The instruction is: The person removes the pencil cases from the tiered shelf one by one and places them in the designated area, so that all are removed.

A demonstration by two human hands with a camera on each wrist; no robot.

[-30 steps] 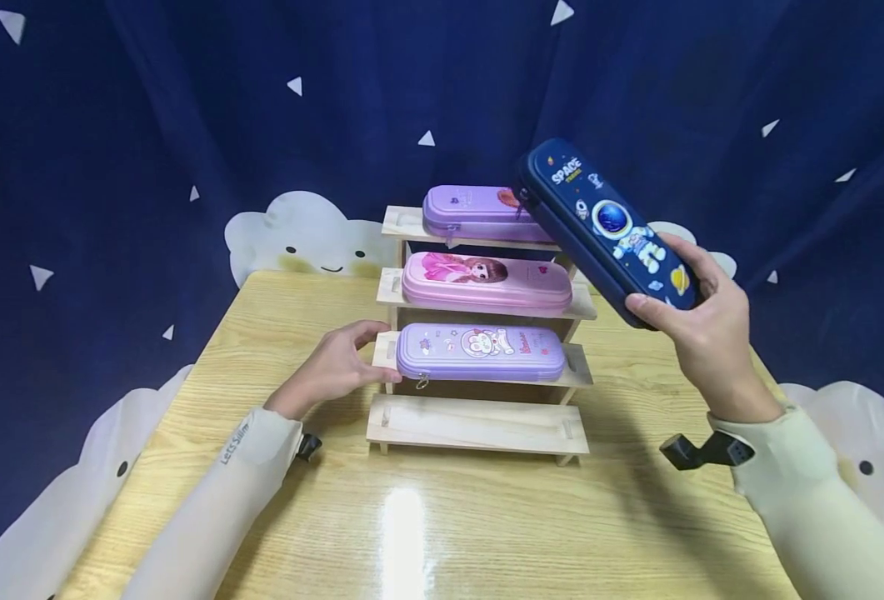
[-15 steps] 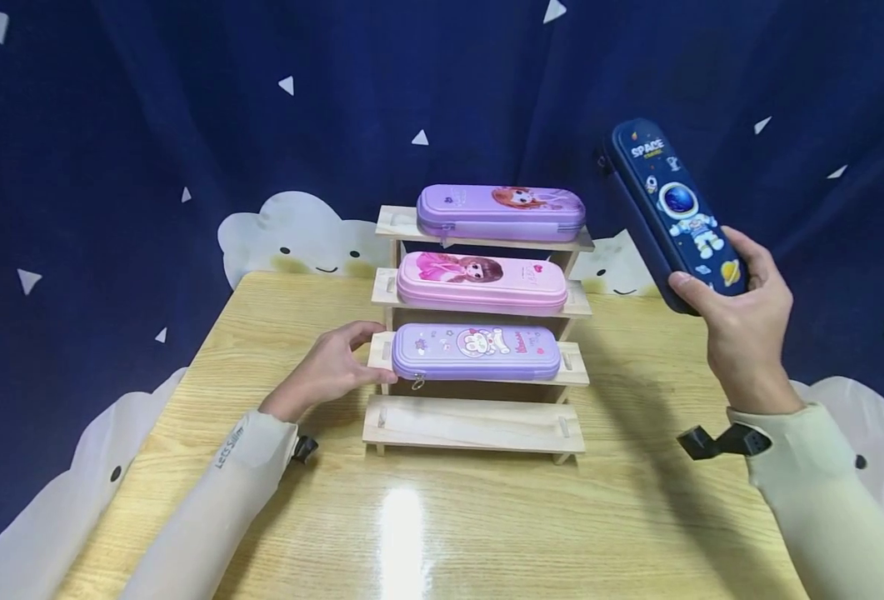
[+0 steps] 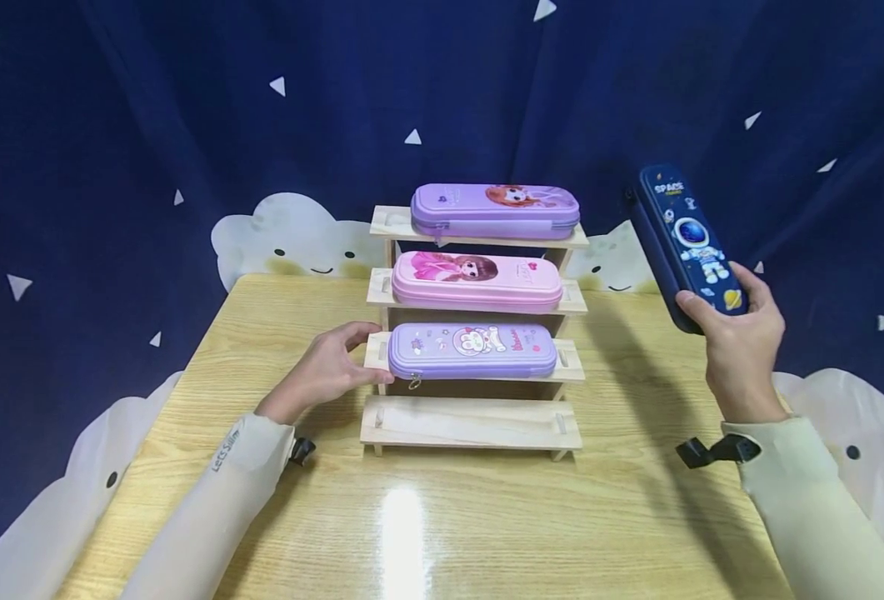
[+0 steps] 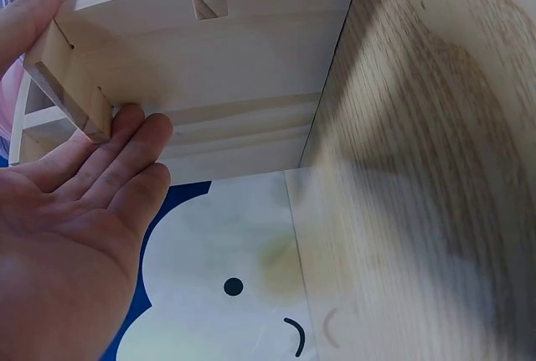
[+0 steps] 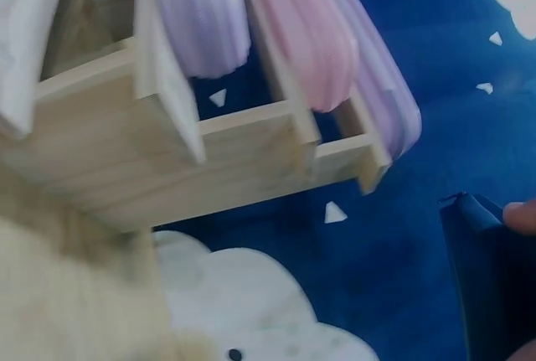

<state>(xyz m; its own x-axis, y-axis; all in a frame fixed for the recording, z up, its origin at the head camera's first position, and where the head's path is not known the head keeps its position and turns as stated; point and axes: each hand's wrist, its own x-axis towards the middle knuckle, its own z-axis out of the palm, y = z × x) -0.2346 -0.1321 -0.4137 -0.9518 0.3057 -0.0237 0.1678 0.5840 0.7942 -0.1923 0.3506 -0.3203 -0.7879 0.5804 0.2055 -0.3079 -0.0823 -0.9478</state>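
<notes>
My right hand (image 3: 745, 358) grips the lower end of a dark blue pencil case (image 3: 700, 250), raised and tilted at the right of the head view. Its lid shows an astronaut and the word SPACE. My left hand (image 3: 327, 367) pinches the left end of a step on a tiered wooden rack (image 3: 471, 421). In the left wrist view the thumb lies above that board (image 4: 71, 85) and the fingers curl below it. Beside this hand, a lilac pencil case (image 3: 442, 354) with a rabbit rests on the same step.
Higher steps bear a pink pencil case (image 3: 442, 283) and a purple pencil case (image 3: 464, 208), each with a girl printed on it. The lowest step holds nothing. The rack stands on a wooden table (image 3: 299, 517); behind hangs a navy curtain (image 3: 337, 117) with white triangles.
My right hand has carried the blue pencil case right, away from the rack, then lowered it slightly, uncovering the purple case. My left hand keeps its hold on the step.
</notes>
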